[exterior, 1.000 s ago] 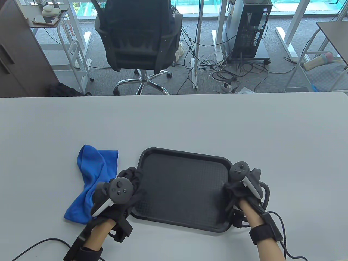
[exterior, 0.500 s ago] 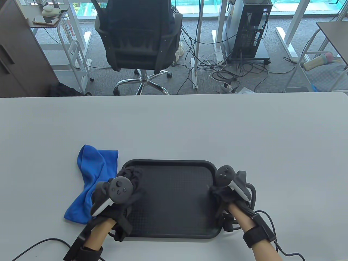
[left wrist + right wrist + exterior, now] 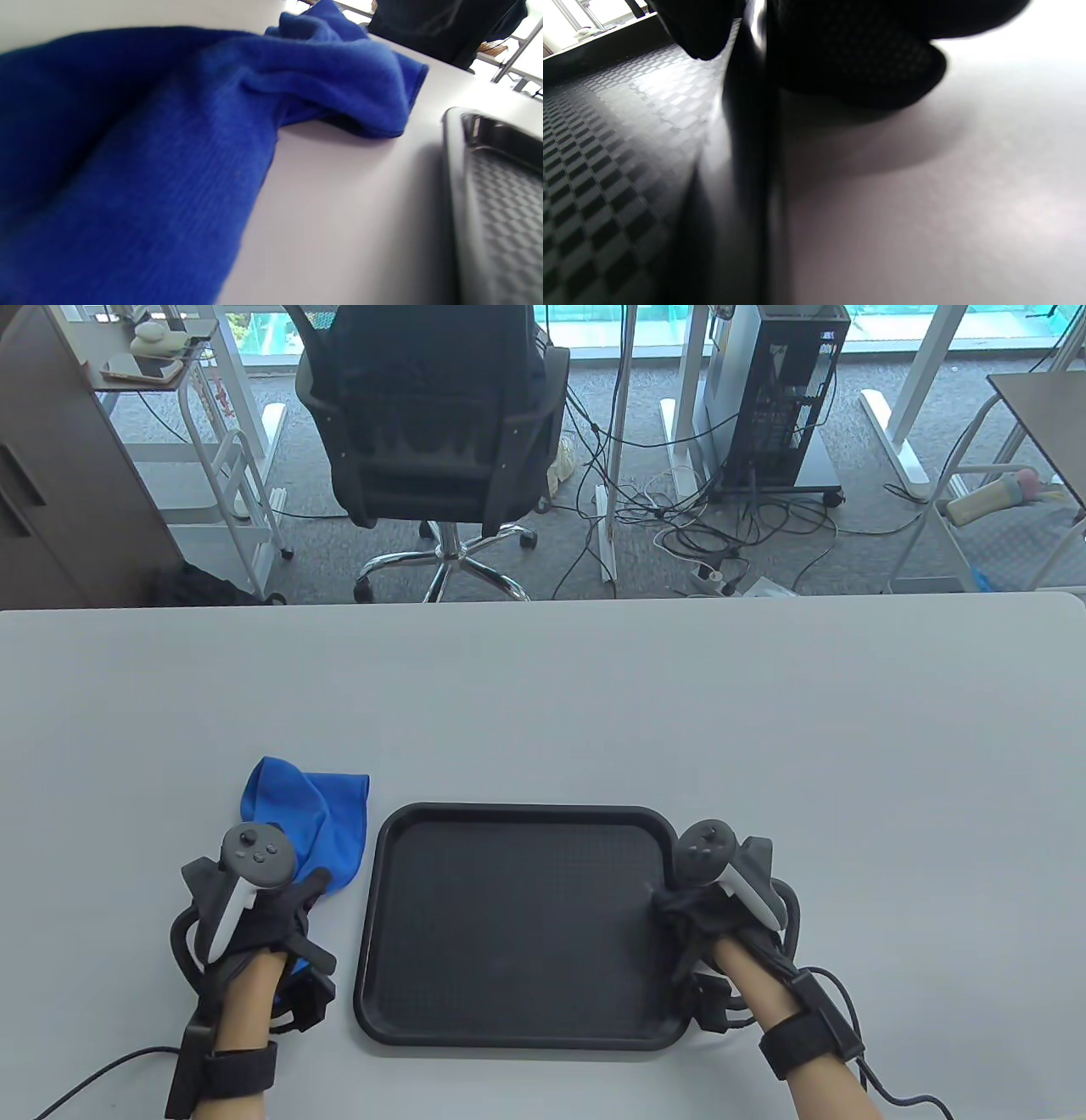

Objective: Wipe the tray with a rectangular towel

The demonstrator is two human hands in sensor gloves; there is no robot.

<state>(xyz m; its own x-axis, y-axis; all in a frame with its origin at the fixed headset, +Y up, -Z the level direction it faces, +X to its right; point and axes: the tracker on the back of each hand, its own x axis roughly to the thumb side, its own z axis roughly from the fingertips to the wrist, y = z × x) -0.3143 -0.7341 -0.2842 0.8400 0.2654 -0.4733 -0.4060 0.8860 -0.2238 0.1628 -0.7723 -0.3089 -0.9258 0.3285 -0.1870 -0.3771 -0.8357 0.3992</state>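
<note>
A black textured tray (image 3: 517, 925) lies flat on the grey table near the front edge. A crumpled blue towel (image 3: 327, 814) lies just left of it, apart from the rim. My left hand (image 3: 284, 895) lies over the towel's near part and hides it. The left wrist view shows the towel (image 3: 169, 148) close up, with the tray's left rim (image 3: 454, 178) beside it and no fingers in sight. My right hand (image 3: 679, 908) grips the tray's right rim. In the right wrist view, gloved fingers (image 3: 865, 55) lie outside the rim (image 3: 751, 140) and the thumb lies inside.
The grey table (image 3: 594, 695) stretches wide behind the tray and to its right. Cables trail from both wrists over the front edge. An office chair (image 3: 433, 432) and a computer tower stand on the floor beyond the far edge.
My left hand let go of the tray's left rim and moved left onto the blue towel. The tray first shifted left and squared up; my right hand stays on its right rim.
</note>
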